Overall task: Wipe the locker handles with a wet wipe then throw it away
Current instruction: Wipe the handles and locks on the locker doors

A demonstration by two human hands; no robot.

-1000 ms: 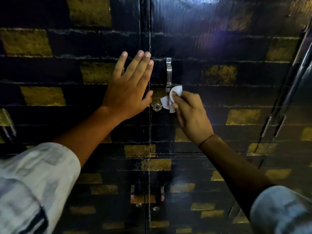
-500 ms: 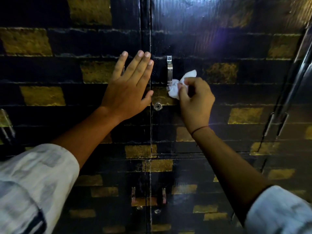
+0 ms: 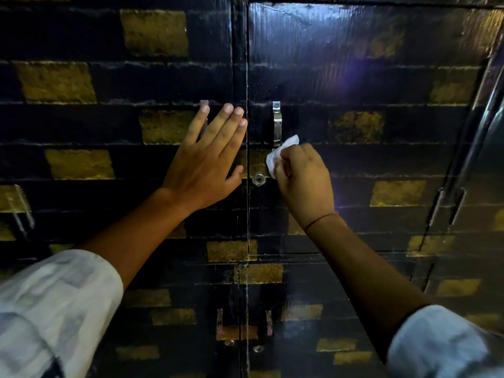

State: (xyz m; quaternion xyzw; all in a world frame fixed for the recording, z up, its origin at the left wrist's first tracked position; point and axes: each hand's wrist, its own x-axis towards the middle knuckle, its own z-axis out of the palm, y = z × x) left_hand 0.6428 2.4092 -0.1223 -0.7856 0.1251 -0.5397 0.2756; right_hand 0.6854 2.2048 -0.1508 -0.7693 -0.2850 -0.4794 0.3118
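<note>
The right hand (image 3: 304, 177) gripped a white wet wipe (image 3: 281, 154), fingers curled round it, w/ the wipe bunched & sticking out at the top-left of the fist. The wipe touched the lower end of the steel handle (image 3: 277, 124) on the right locker door (image 3: 354, 77); the upper part of that handle, incl. its screw plate, was bare & in view. A round keyhole (image 3: 258, 179) sat just below-left of the wipe, between the two hands. A thin red thread (image 3: 319, 220) ran round the right wrist.

The left hand (image 3: 207, 159) was released, fingers straight & spread, palm flat against the left locker door (image 3: 109, 118) just beside the centre seam. Its index finger covered most of a second handle (image 3: 204, 103), only the top end showing above the fingertip.

Both doors were black w/ gold brick-like patches. Lower down, a pair of small handles (image 3: 219, 320) flanked the seam on the lower lockers. Pale sleeves (image 3: 54, 309) covered both forearms near the bottom corners. A tall metal bar (image 3: 488, 110) ran along the right edge.
</note>
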